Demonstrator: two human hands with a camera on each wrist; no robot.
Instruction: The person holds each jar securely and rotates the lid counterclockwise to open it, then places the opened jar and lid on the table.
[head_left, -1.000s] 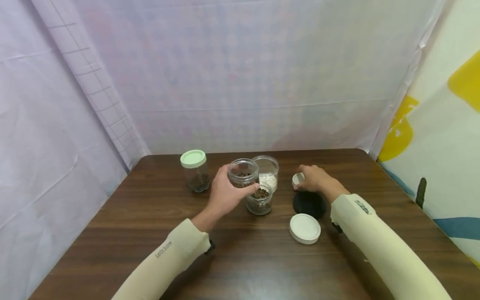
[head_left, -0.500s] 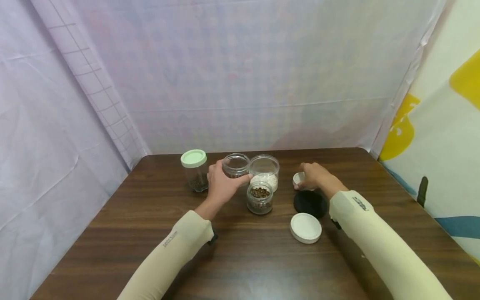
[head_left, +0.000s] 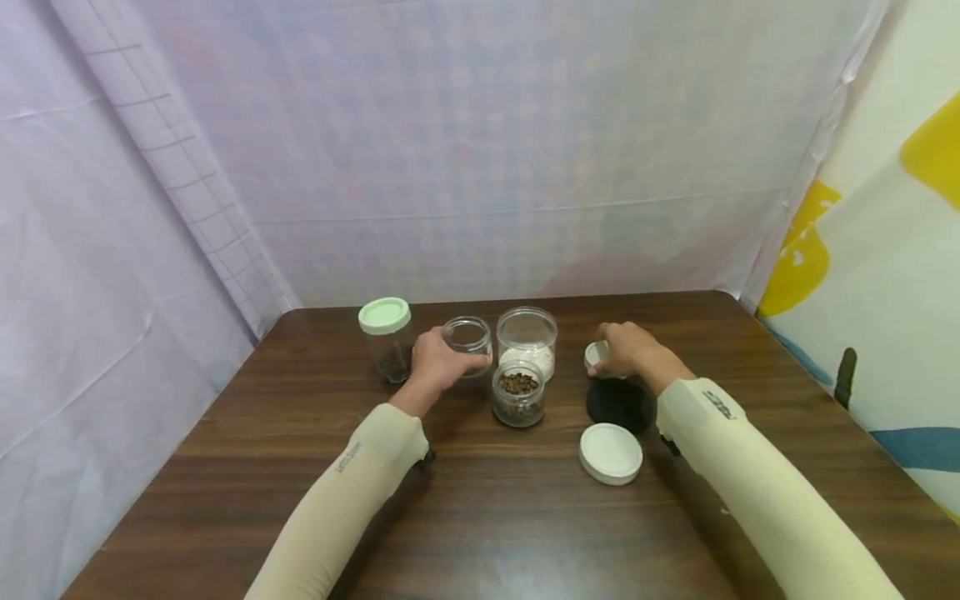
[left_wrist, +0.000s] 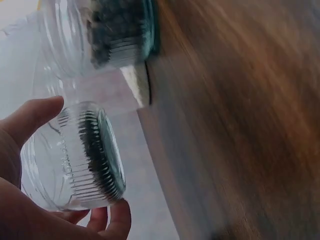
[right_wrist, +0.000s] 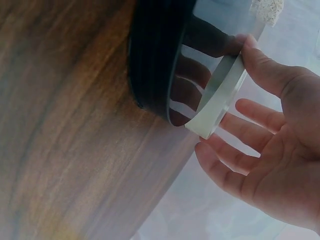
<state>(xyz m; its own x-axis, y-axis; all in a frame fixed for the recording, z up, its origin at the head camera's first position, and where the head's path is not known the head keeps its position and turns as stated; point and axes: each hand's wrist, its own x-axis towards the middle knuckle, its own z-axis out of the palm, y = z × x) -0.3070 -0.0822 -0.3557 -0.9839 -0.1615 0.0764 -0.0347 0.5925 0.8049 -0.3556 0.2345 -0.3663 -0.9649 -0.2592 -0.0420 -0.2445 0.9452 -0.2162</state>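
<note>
My left hand (head_left: 438, 360) grips a clear glass jar (head_left: 467, 337) between thumb and fingers. The left wrist view shows a layer of dark bits at the bottom of this jar (left_wrist: 97, 155). Just right of it stands an uncapped glass jar of brown beans (head_left: 519, 396), and behind that a larger clear jar with white contents (head_left: 527, 342). My right hand (head_left: 633, 354) pinches a small white lid (right_wrist: 220, 100) by its rim, beside the shiny black lid (right_wrist: 160, 55). Whether the two lids touch I cannot tell.
A jar with a pale green lid (head_left: 385, 333) stands left of my left hand, dark contents low inside. A larger white lid (head_left: 611, 454) lies in front of the black lid on the brown wooden table (head_left: 495, 533). A pale cloth backdrop (head_left: 480, 167) rises behind the table.
My left hand has moved the glass jar from above the bean jar leftward and down to its left side. The right hand has stayed at the small white lid.
</note>
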